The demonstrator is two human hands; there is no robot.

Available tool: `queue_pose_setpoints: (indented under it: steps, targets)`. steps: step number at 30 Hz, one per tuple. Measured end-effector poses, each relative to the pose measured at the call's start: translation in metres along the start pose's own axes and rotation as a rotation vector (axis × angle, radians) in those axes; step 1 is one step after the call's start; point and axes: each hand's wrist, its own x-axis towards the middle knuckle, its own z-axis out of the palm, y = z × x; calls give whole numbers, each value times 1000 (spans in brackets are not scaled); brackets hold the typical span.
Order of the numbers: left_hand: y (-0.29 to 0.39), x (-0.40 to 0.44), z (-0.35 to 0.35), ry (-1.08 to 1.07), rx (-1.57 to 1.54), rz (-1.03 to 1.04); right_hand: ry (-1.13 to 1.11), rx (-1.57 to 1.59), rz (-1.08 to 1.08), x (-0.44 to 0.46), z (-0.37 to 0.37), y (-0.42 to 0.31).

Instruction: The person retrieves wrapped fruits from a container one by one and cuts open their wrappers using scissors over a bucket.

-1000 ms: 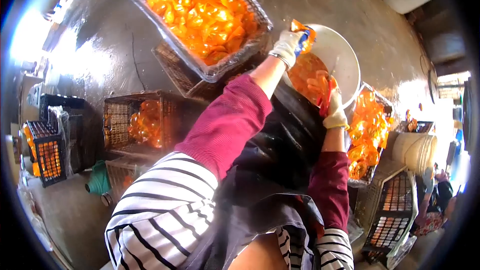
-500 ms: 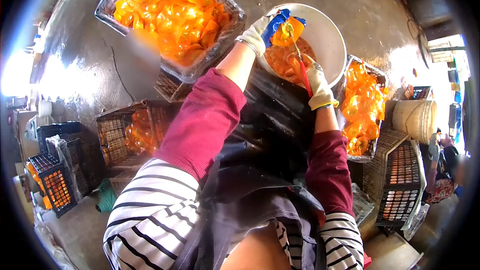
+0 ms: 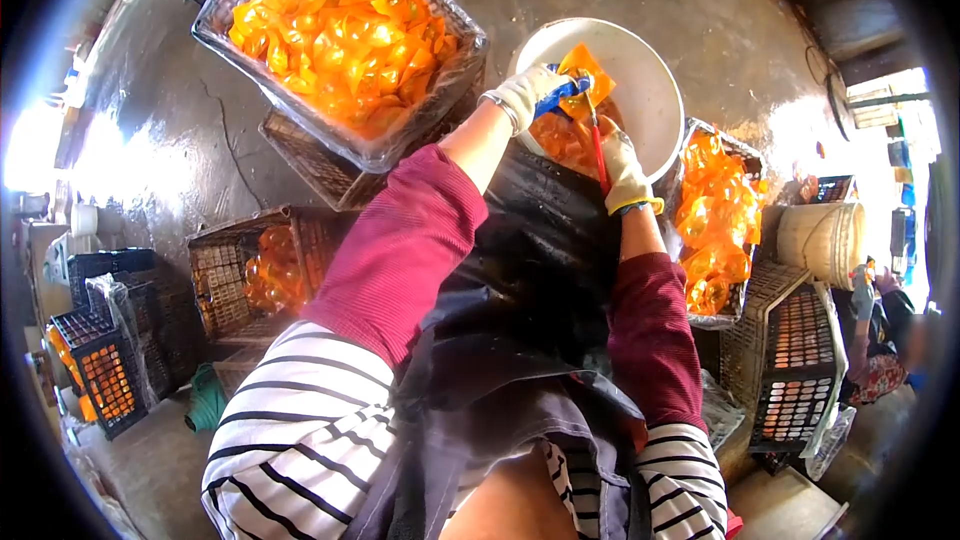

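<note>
My left hand (image 3: 540, 93), in a white glove with blue fingertips, pinches a glossy, flat orange piece (image 3: 588, 72) over a white bucket (image 3: 648, 90). My right hand (image 3: 625, 172), also in a pale glove, is wrapped round a red-handled tool (image 3: 601, 155). Its thin metal end reaches up to the orange piece beside the left fingers; the exact kind of tool is too small to make out. Orange-red contents (image 3: 565, 138) show in the bottom of the bucket, partly hidden by my hands and the dark apron (image 3: 540, 250).
A plastic-lined crate (image 3: 340, 40) heaped with orange pieces stands upper left. Another lined crate (image 3: 718, 220) of them is right of the bucket. Crates (image 3: 225, 275) stand lower left and a stacked crate (image 3: 800, 370) right, near a cream bucket (image 3: 820, 240). Another person (image 3: 880, 340) is at far right.
My left hand has lowered slightly, and the orange piece is now turned with a corner pointing up. My right hand and the tool have shifted a little left, closer to the left fingers.
</note>
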Motion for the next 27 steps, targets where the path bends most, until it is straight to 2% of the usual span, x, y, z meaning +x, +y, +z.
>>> queue_pose_setpoints:
  steps: [3, 6, 7, 9, 10, 11, 12, 13, 16, 18, 19, 22, 25, 26, 27]
  targets:
    - [10, -2, -4, 44, 101, -79, -66, 159, 153, -3, -5, -1]
    - [7, 6, -8, 82, 284, -108, -44, -70, 36, -3, -6, -5]
    - [9, 5, -8, 91, 360, -109, -59, -13, 78, 2, -4, 0]
    - [7, -3, -9, -10, -145, 17, -86, 105, 167, 13, 3, 13]
    - [9, -11, -7, -61, -397, 79, -109, 346, 224, 10, 1, 9]
    - [17, -18, -2, -59, -368, 27, -132, 588, 278, 8, -3, 5]
    - [10, -10, -1, -31, -219, 65, -155, 830, 330, 6, -7, 0]
    - [-5, 8, -2, -3, -70, 104, -172, 813, 327, 0, -10, -12]
    - [-28, 35, -3, 110, 292, 110, -26, 852, 61, 17, 16, 17]
    - [27, -13, 8, 182, 649, -38, 45, 586, -55, 19, 18, 25]
    - [11, -5, 6, 275, 564, 41, 79, 453, -111, 19, 18, 28]
    - [14, -9, 3, 412, 650, 173, -129, 625, 310, -1, -13, -14]
    - [28, -15, 3, 454, 603, 138, -102, 461, 194, 5, -3, 0]
    - [33, -18, 3, 459, 589, 132, -126, 557, 241, 4, -5, -2]
    - [38, -20, 10, 526, 298, 27, -149, 652, 286, 3, -7, -5]
